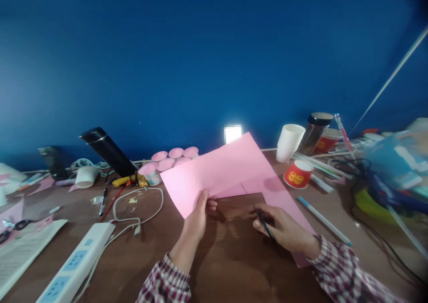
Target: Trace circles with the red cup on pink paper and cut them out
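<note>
Left hand (198, 217) pinched the near edge of a large pink paper sheet (214, 171), lifting it off the brown wooden surface (230, 258). Right hand (284, 229) gripped a thin dark pen (264, 225) beside a second pink sheet (284, 196). Held so thinly, the raised sheet could likely crease or slip.

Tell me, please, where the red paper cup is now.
In the head view the red cup stands on the table, right of centre, beside the pink paper and in front of the white cup.
</note>
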A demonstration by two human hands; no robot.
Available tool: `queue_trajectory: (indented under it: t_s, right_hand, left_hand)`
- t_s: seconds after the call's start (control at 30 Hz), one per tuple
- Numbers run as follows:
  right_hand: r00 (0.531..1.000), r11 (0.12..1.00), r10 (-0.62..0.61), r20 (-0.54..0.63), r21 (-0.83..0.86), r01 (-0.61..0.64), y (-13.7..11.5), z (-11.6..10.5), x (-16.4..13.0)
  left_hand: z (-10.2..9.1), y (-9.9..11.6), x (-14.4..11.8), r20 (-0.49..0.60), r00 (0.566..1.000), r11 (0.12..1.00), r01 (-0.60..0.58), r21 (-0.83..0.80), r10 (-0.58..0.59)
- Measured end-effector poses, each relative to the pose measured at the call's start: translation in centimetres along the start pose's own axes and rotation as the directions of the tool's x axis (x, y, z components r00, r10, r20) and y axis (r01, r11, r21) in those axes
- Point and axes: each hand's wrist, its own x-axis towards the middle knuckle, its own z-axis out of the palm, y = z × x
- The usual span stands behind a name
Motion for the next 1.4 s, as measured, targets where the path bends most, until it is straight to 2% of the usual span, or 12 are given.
queue_trajectory:
  t_s: [0.37,0.57,0.8,1.03,1.4]
  right_hand:
    - [0.999,0.986,0.039,-0.005,0.162,-0.038,-0.3,0.0,0.1]
    - [0.999,0.974,0.027,-0.034,0.228,-0.018,-0.5,-0.1,0.1]
    - [0.999,0.968,0.042,-0.033,0.249,-0.032,-0.3,-0.1,0.1]
    - [0.995,0.959,0.083,-0.050,0.275,-0.066,0.2,0.1,0.1]
    - [0.992,0.945,0.121,-0.038,0.310,-0.104,0.6,0.4,0.2]
  left_hand:
    - [1.9,-0.5,-1.7,0.062,0.995,0.996,0.073,0.049,-0.076]
    - [1.9,-1.4,-1.9,0.083,0.989,0.991,0.114,0.067,-0.119]
    - [1.8,-1.2,-2.1,0.110,0.983,0.987,0.141,0.082,-0.149]
    - [1.9,-0.8,-2.2,0.117,0.988,0.992,0.092,0.091,-0.103]
    - [2.0,-0.7,-2.3,0.116,0.985,0.991,0.117,0.067,-0.125]
